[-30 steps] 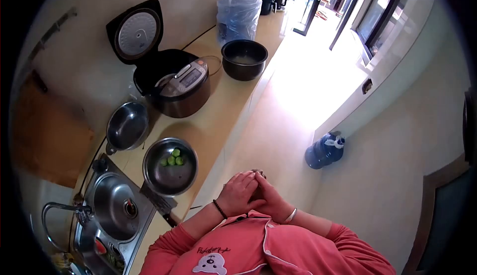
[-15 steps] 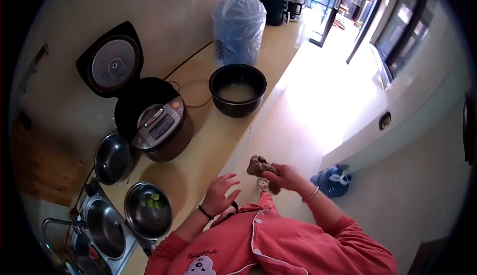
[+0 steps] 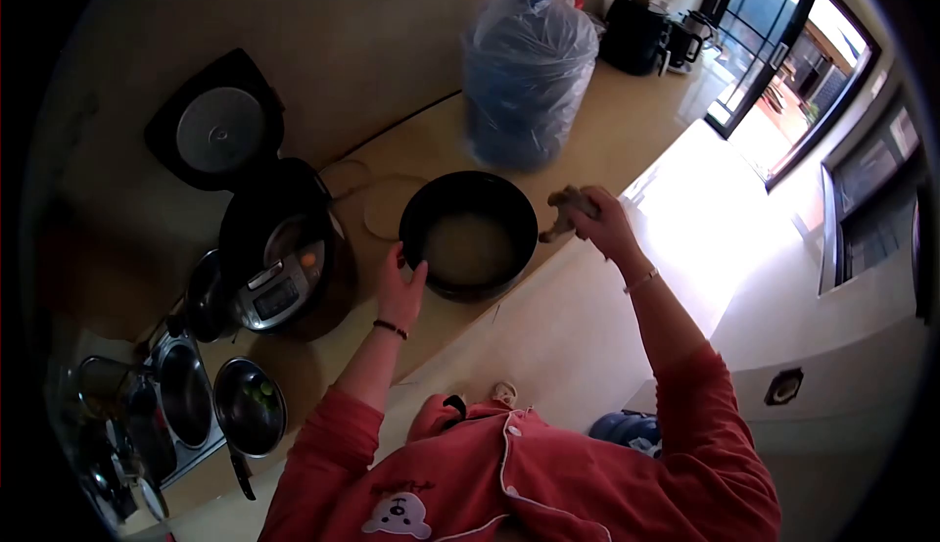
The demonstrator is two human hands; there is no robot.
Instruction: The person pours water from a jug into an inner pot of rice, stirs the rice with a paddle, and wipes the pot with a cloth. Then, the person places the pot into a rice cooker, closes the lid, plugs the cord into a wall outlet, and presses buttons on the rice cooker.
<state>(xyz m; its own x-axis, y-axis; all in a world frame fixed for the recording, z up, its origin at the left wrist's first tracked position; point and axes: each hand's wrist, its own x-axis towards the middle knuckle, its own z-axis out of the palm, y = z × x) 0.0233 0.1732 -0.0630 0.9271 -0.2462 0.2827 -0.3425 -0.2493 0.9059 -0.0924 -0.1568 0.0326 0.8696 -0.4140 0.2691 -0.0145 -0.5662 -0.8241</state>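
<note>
A black inner pot (image 3: 468, 285) of the rice cooker stands on the counter with cloudy liquid and pale contents at its bottom. My left hand (image 3: 399, 292) is at the pot's near-left side, thumb and curled fingers against its edge. To the right of the pot, raised near the counter edge, my right hand (image 3: 607, 224) is closed round a crumpled brownish cloth (image 3: 570, 211). The cloth is apart from the pot. On the left sits the rice cooker (image 3: 284, 282), its lid (image 3: 220, 131) raised.
Behind the pot stands a large water bottle (image 3: 529, 92) in clear plastic. A metal bowl with green pieces (image 3: 251, 407), another metal bowl (image 3: 208, 297) and a sink (image 3: 186, 390) are at lower left. A blue bottle (image 3: 627, 429) is on the floor.
Both hands have moved forward from in front of my body to either side of the pot. The left now reaches the pot's edge; the cloth has travelled along in my right hand.
</note>
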